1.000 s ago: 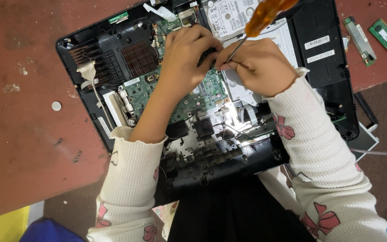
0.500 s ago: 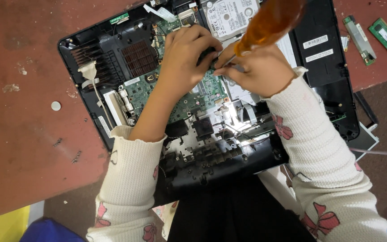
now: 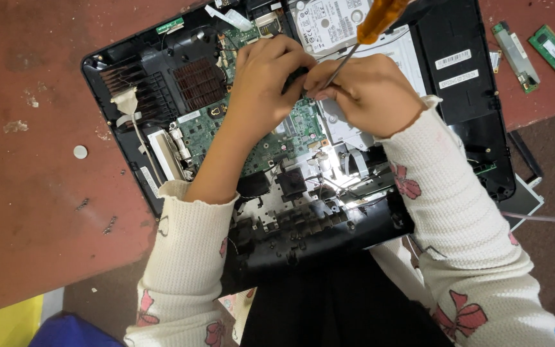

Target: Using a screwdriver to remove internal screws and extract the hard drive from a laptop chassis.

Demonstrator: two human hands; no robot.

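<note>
Seen from above, a person's right hand is closed around the metal shaft of a screwdriver with an amber handle, which tilts up and away toward the top of the view while its tip points down into an opened laptop lying bottom-up with its cover off. The left hand is curled just beside it, fingers bent down onto the green circuit board and touching the right hand's fingertips near a small dark part; whether it pinches anything cannot be told, as the fingers hide the spot. To work this well, it seems wise to keep the driver seated squarely on the fastener, press lightly, and let the left hand steady the board so the tip does not slip onto nearby components. Both arms wear cream sleeves with pink bows. Just beyond the hands lies a silver hard drive in its bay, and to the left a brown heatsink grille. The laptop rests on a worn red surface, where a small white disc and a few loose dark screws lie well apart to the left. Two green memory sticks lie at the upper right.
</note>
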